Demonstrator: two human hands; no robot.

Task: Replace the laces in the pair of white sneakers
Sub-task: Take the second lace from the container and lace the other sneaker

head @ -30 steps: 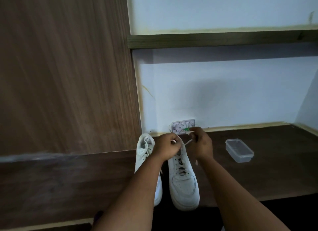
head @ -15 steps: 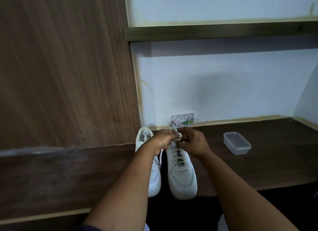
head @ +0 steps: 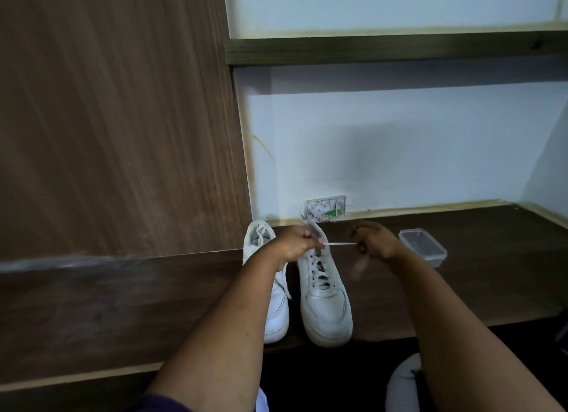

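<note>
Head view: the hands, close together over the collar of the right sneaker (head: 325, 298) half a second ago, are now drawn apart. The left hand (head: 295, 242) and right hand (head: 373, 241) each pinch the lace (head: 339, 243), stretched taut between them. The left sneaker (head: 270, 288) stands just beside. Judgement: the lace is being tightened or pulled free at the top eyelets.

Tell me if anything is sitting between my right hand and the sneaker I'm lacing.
Nothing visible does. The right hand pinches the white lace, which runs straight across bare shelf to the left hand over the right-side sneaker. The clear plastic container sits on the hand's far side, away from the sneaker.
</note>
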